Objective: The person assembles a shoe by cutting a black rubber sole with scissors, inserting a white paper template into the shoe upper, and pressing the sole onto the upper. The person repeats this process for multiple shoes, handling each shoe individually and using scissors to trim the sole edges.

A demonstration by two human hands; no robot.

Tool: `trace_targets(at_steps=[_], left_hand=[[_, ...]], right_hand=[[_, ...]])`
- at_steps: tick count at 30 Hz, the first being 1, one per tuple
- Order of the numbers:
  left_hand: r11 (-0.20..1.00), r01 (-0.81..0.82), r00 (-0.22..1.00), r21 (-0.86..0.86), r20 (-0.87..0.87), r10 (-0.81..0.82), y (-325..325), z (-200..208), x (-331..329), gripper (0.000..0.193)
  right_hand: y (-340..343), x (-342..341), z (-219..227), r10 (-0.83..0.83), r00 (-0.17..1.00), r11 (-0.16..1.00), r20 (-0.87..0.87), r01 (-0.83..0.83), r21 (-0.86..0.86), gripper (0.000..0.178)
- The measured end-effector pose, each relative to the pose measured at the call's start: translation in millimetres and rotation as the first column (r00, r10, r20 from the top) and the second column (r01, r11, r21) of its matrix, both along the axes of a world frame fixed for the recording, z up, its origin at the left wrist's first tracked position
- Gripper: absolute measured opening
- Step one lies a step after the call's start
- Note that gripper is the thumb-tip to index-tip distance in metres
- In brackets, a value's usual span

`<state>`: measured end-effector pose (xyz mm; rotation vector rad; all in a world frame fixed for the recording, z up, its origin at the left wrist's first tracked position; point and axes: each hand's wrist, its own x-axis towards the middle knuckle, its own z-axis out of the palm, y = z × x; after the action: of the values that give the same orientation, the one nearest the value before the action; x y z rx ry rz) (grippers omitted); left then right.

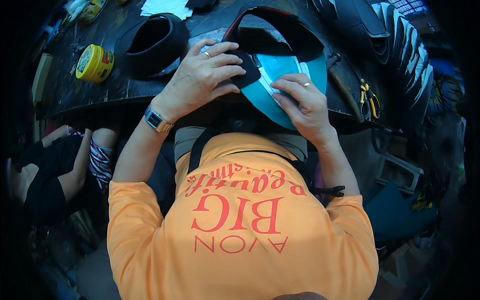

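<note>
Both hands at the near edge of the table [115,88], working one piece between them. Left hand [204,72]: fingers spread, tips over the left end of a black curved piece [302,36] with red along part of its edge; cannot tell whether the thumb grips from below. Right hand [307,106]: thumb and forefinger close together at a white strip [266,81] on the teal sheet [270,106]; pinch or press, cannot tell. The teal sheet lies under the far black arch, its near part reaching past the table edge, a light-blue patch [276,65] showing between the white edges. Judged step: lining up and smoothing the strip. Best done with the left hand anchoring the black end, the right thumb working along the strip in short passes, sheet kept flat; the unsupported near part may sag, so sliding it farther onto the table should help. The standing arch could tug the layers askew; worth letting it rest loose. Outward, left: a black ring-shaped piece [150,62], then a yellow tub [95,63]. Right: a long dark tool [346,89] near the sheet, yellow-and-black pliers [369,100] beyond, layered pieces [406,57] farther over. Pliers best left clear of the right elbow.
</note>
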<state>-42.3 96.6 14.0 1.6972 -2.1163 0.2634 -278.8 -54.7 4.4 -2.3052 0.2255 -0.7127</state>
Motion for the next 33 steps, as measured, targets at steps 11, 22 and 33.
trace_targets(at_steps=[11, 22, 33], left_hand=[[0.991, 0.025, 1.0, 0.128, -0.006, -0.024, 0.4, -0.6, 3.0, 0.017], [0.956, -0.161, 0.971, -0.243, -0.214, 0.11, -3.0, -31.2, -16.2, 0.035], [0.936, -0.351, 0.934, 0.034, -0.065, 0.352, -6.9, -1.1, -33.9, 0.039]], right_hand=[[14.9, 38.0, -9.9, 0.003, 1.0, 0.972, -0.005, -0.004, -0.236, 0.021], [17.0, 57.7, -23.2, -0.123, 0.992, 0.991, 0.008, 0.124, -0.059, 0.01], [15.2, 56.6, -24.6, -0.135, 0.991, 0.98, -0.023, 0.137, 0.141, 0.006]])
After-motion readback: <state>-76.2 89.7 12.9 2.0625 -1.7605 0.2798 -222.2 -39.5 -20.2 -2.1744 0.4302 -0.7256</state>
